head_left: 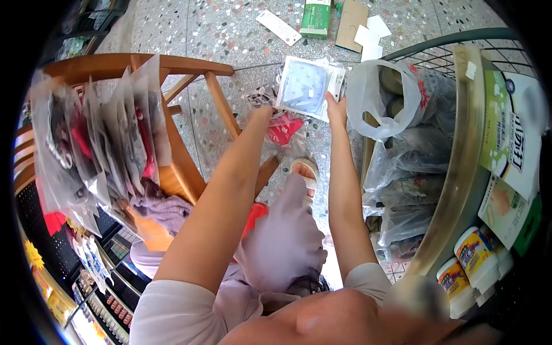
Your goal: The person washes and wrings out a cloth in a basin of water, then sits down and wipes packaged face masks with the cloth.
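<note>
Head view has the right hand (337, 107) pinching the blue packet (305, 87) by one edge, so slick plastic could slip; the left hand's (262, 113) grip I can't tell.

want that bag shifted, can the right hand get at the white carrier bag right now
Probably yes: the white carrier bag is just beside the right hand with nothing visible between, though its grip is on the blue packet.
</note>
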Demonstrator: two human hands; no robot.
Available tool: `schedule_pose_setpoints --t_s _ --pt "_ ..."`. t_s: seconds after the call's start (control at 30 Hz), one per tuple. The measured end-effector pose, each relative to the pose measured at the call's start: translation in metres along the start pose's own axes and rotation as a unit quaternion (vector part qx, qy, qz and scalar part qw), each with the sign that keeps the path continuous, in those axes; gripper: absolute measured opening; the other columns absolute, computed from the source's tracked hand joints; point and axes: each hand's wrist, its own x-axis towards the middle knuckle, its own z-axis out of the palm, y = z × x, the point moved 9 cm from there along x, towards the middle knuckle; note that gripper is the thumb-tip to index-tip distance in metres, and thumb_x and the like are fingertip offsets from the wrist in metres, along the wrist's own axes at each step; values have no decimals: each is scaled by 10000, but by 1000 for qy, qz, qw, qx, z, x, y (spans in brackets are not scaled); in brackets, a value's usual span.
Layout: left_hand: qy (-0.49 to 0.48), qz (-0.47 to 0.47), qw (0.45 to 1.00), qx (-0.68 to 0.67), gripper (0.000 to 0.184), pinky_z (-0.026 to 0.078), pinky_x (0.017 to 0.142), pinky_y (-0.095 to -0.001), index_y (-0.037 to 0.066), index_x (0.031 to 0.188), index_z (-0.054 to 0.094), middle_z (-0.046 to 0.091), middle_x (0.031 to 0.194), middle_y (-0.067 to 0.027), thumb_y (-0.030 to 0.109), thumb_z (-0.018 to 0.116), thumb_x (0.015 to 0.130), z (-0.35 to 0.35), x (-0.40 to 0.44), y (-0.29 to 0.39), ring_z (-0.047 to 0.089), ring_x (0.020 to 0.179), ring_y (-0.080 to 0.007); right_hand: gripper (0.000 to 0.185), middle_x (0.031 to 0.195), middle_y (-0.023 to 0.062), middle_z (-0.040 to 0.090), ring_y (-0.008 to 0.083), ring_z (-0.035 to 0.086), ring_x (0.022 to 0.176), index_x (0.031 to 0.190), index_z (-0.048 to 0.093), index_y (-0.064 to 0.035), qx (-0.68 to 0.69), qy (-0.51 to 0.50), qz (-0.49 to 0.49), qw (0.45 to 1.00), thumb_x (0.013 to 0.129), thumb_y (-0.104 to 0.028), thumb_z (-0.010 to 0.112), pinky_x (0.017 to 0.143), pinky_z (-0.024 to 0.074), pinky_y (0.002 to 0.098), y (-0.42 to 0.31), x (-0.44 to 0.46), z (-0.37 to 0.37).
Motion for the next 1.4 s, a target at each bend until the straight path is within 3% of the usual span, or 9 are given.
schedule_pose_setpoints --t_s 0.2,0.33,0.47,0.77,1.03,1.13,1.2,1.33,1.4 --pt "97 82 981 149 431 503 845 -380 -50 1079 604 630 1103 -236 235 646 757 -59 -218 141 613 1048 -351 435 1111 148 622 257 604 991 1158 556 35 229 6 98 968 778 -78 734 866 471 394 25 -28 -6" --pt "174 231 929 231 381 508 835 -414 9 1123 537 663 1019 -187 193 618 799 -83 -283 222 647 989 -325 458 1167 134 610 308 579 1061 1228 528 -40 340 -85 238 906 835 -206 695 898 461 475 1 -73 18" --pt "210 338 895 201 424 484 869 -455 10 1130 506 647 1019 -223 151 628 749 -125 -399 287 631 993 -369 366 1217 73 597 295 570 1087 1210 558 -142 446 -158 232 850 873 -264 634 909 451 467 -77 -124 43" --pt "278 621 732 48 333 476 763 -490 47 1036 492 649 907 -197 150 625 749 -266 -647 307 620 899 -398 269 1148 47 631 221 596 1035 1148 585 -93 499 -288 54 815 925 -242 566 872 497 385 -293 -210 19" --pt "337 651 670 -113 507 509 748 -396 -1 1096 538 665 953 -193 245 754 709 -440 -725 262 657 889 -304 322 1157 36 606 195 588 1042 1200 555 -118 379 -310 -156 858 970 -316 447 895 488 377 -499 -366 -25" --pt "157 665 702 -198 398 515 698 -306 -30 1069 596 668 967 -98 110 755 731 -484 -685 265 639 832 -153 342 1149 34 608 188 591 1034 1220 534 -126 384 -419 -222 792 981 -341 421 889 498 378 -556 -411 5" --pt "59 611 729 -301 306 533 716 -322 -2 1083 596 657 962 -108 39 692 796 -502 -631 265 647 815 -195 290 1117 48 613 196 596 1018 1200 546 -113 307 -405 -247 825 976 -275 457 883 506 385 -578 -430 34" --pt "-175 402 758 -484 245 546 786 -392 53 1084 599 641 1032 -86 84 661 849 -492 -541 254 614 927 -235 363 1048 143 636 255 634 941 1131 566 75 179 -342 -221 896 800 -56 637 804 528 398 -593 -404 107" --pt "-210 364 777 -469 238 490 844 -455 110 1106 597 625 1106 -75 264 568 927 -480 -486 263 591 993 -235 398 1007 159 655 279 657 898 1073 594 107 121 -319 -237 910 720 -45 695 774 536 395 -595 -427 126"
